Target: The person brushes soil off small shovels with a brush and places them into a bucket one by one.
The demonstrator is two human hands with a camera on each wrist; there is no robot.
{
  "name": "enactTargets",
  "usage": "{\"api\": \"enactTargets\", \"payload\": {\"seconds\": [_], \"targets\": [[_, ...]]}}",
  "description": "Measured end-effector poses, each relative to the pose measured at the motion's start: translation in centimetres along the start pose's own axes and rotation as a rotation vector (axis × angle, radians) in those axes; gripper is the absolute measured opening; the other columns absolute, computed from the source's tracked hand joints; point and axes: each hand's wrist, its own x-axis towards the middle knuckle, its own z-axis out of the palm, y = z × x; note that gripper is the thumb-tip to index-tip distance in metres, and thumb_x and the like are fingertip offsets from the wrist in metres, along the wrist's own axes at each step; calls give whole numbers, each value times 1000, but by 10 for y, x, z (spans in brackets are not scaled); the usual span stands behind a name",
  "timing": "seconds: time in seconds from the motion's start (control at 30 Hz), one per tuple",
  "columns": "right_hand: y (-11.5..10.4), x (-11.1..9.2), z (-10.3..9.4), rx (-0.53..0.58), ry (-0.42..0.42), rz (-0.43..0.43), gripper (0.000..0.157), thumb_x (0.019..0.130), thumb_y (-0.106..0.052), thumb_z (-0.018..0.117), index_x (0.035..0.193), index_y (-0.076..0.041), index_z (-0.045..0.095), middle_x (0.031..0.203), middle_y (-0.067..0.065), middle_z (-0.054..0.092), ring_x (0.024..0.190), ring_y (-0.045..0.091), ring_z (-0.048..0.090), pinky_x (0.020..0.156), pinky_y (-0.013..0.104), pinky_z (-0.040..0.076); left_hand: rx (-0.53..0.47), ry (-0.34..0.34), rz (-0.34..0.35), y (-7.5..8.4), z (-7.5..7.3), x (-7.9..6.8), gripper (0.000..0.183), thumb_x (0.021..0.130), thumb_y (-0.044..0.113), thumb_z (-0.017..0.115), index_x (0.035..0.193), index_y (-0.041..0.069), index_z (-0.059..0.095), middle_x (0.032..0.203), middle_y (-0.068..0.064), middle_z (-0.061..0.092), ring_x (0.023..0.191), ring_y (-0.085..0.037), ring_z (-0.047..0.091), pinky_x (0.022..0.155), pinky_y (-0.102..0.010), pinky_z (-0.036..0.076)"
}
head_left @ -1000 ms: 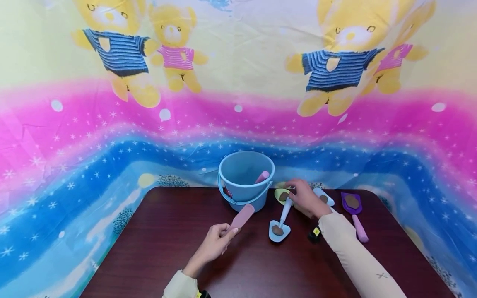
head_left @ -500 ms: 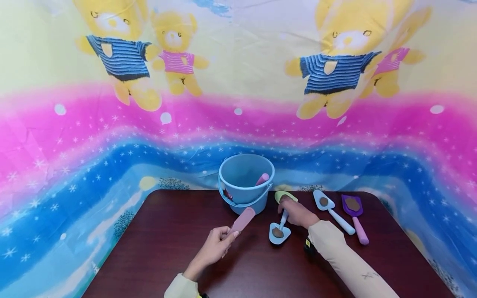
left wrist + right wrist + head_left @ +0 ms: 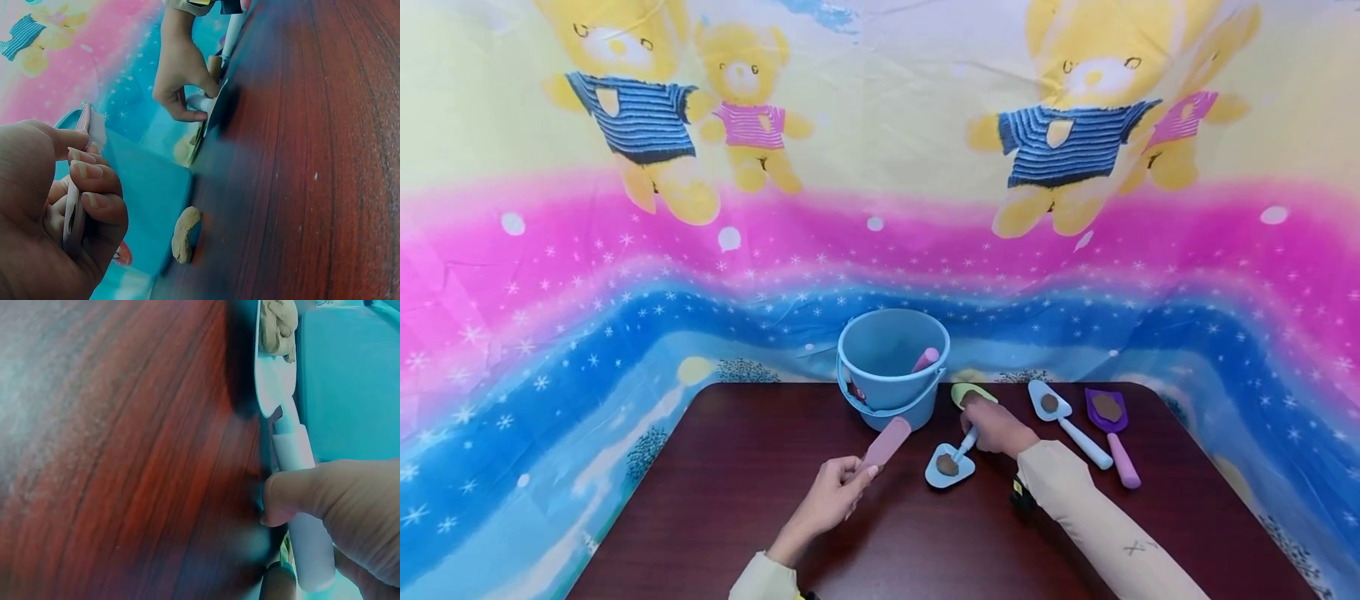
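My left hand (image 3: 835, 498) grips a pink flat tool (image 3: 889, 443) with a rounded end, held up in front of the blue bucket (image 3: 891, 400). The fingers hide its lower part. Right of the bucket, my right hand (image 3: 997, 429) pinches the handle (image 3: 306, 531) of a light blue toy shovel (image 3: 958, 477), thumb along one side. A brown lump (image 3: 947, 464) lies on that shovel's blade, which points toward the front left. Behind the right hand is a green shovel (image 3: 967, 392), its handle covered by the hand.
A pink handle (image 3: 927, 359) leans inside the bucket. On the table's right lie a pale blue shovel (image 3: 1078, 437) and a purple shovel (image 3: 1107, 408) with a pink handle, each bearing a brown lump. Beside the bucket's base sits a curved tan lump (image 3: 185, 235).
My right hand has come down from above the green shovel and taken the blue shovel's handle. The shovel's blade has swung left. My left hand has stayed nearly still.
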Motion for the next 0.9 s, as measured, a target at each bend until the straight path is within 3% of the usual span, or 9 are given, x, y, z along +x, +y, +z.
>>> {"api": "enactTargets", "payload": {"seconds": [0.43, 0.7, 0.9], "targets": [[-13, -7, -13, -13, -138, 132, 24, 70, -8, 85, 72, -21, 65, 69, -10, 56, 65, 10, 50, 63, 33, 47, 14, -8, 5, 0, -1, 1, 43, 104, 34, 59, 107, -9, 62, 57, 3, 46, 42, -6, 39, 40, -19, 34], [-26, -14, -18, 66, -163, 194, 17, 79, -10, 80, 78, -20, 65, 69, -9, 56, 65, 13, 51, 65, 34, 47, 8, -2, 2, 1, -1, 1, 40, 104, 32, 59, 113, -7, 65, 58, 2, 47, 42, -6, 39, 40, -19, 34], [-34, -22, -17, 46, -153, 234, 11, 84, -14, 79, 83, -21, 71, 72, -9, 61, 65, 15, 55, 64, 45, 53, 7, -2, 6, -1, -1, 3, 41, 104, 32, 59, 111, -8, 64, 57, 4, 47, 42, -6, 40, 40, -18, 35]]}}
